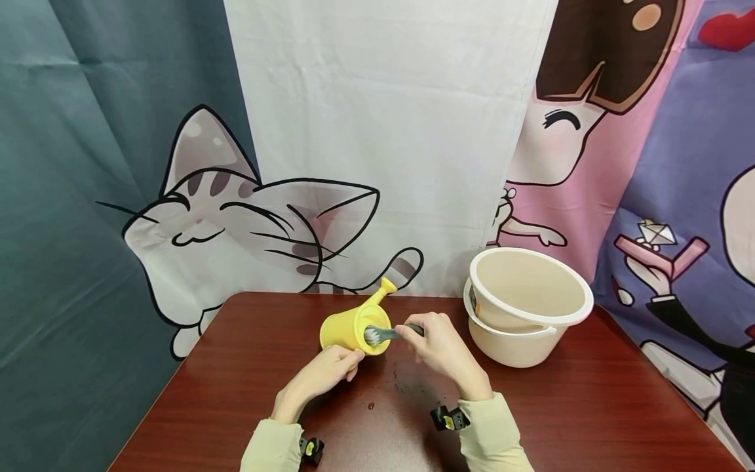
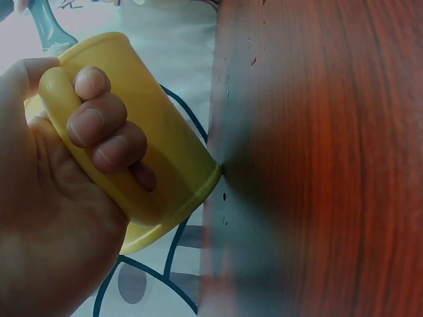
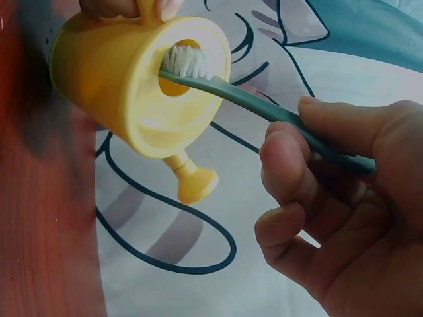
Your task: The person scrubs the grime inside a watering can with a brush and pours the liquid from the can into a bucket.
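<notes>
A yellow toy watering can (image 1: pixel 344 330) is tipped on its side above the table, its top opening turned toward the right. My left hand (image 1: pixel 323 378) holds it by the handle, and the fingers curl through the loop in the left wrist view (image 2: pixel 99 125). My right hand (image 1: pixel 439 347) pinches the handle of a green brush (image 3: pixel 258 109) between thumb and fingers. The white bristles (image 3: pixel 185 61) sit at the round hole in the can's top, partly inside it. The can's spout (image 3: pixel 192 181) points away toward the back cloth.
Two cream basins (image 1: pixel 519 344), one set inside the other, stand at the back right of the brown table (image 1: pixel 248 393). Small water drops (image 1: pixel 371 406) lie on the tabletop near the hands. A printed cloth (image 1: pixel 377 131) hangs behind the table.
</notes>
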Motion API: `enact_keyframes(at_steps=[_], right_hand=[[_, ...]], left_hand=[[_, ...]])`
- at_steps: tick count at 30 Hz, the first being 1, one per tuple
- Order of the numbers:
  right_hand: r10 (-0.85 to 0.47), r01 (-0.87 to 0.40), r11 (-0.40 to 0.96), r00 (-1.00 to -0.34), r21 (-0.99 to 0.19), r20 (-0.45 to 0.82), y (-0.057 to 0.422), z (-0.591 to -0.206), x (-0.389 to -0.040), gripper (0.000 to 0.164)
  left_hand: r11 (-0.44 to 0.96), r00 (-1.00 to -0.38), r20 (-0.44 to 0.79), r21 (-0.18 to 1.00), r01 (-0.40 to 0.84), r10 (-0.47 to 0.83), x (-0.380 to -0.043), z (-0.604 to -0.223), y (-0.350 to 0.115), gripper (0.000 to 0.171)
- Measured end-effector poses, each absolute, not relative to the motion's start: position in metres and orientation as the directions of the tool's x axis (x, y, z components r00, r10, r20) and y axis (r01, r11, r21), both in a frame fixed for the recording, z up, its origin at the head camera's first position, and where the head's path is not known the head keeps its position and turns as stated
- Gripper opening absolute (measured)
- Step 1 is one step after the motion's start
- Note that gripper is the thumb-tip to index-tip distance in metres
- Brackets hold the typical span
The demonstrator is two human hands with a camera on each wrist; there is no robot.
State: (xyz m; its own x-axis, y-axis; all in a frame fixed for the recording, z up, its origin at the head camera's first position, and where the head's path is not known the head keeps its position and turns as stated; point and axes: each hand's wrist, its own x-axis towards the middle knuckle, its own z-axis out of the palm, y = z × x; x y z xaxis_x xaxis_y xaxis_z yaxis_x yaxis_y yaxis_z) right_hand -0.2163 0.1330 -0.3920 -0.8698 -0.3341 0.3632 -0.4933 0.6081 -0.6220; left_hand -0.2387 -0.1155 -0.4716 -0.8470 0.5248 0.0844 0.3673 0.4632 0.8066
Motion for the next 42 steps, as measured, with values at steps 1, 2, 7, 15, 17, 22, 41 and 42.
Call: enact_keyframes(at_steps=[1, 2, 7, 15, 17, 22, 41, 42], right_hand=[[-0.332, -0.488, 0.612, -0.873, -0.623, 0.358, 0.133, -0.392, -0.216, 0.026], [-0.331, -0.487, 0.614, -0.874, -0.622, 0.357, 0.134, -0.391, -0.216, 0.025], [-0.329, -0.479, 0.621, -0.878, -0.620, 0.348, 0.136, -0.390, -0.215, 0.024], [-0.337, -0.495, 0.622, -0.868, -0.607, 0.364, 0.138, -0.386, -0.213, 0.022], [-0.336, -0.495, 0.621, -0.868, -0.607, 0.364, 0.139, -0.385, -0.212, 0.020], [-0.331, -0.481, 0.616, -0.877, -0.624, 0.349, 0.140, -0.383, -0.211, 0.019], [-0.302, -0.465, 0.651, -0.884, -0.600, 0.358, 0.155, -0.373, -0.204, 0.023], [-0.301, -0.464, 0.652, -0.885, -0.600, 0.356, 0.155, -0.373, -0.204, 0.022]], left_hand=[[0.464, -0.847, 0.084, 0.806, 0.368, 0.525, -0.239, -0.472, -0.115, 0.056], [0.463, -0.847, 0.085, 0.806, 0.368, 0.525, -0.239, -0.472, -0.115, 0.056], [0.463, -0.847, 0.085, 0.806, 0.368, 0.525, -0.239, -0.473, -0.115, 0.056], [0.458, -0.846, 0.087, 0.809, 0.368, 0.525, -0.240, -0.473, -0.115, 0.056], [0.457, -0.845, 0.092, 0.807, 0.373, 0.527, -0.240, -0.473, -0.115, 0.056], [0.458, -0.844, 0.098, 0.804, 0.380, 0.527, -0.240, -0.473, -0.115, 0.056], [0.472, -0.849, 0.097, 0.796, 0.379, 0.519, -0.239, -0.473, -0.115, 0.054], [0.471, -0.849, 0.095, 0.797, 0.378, 0.520, -0.239, -0.473, -0.116, 0.054]])
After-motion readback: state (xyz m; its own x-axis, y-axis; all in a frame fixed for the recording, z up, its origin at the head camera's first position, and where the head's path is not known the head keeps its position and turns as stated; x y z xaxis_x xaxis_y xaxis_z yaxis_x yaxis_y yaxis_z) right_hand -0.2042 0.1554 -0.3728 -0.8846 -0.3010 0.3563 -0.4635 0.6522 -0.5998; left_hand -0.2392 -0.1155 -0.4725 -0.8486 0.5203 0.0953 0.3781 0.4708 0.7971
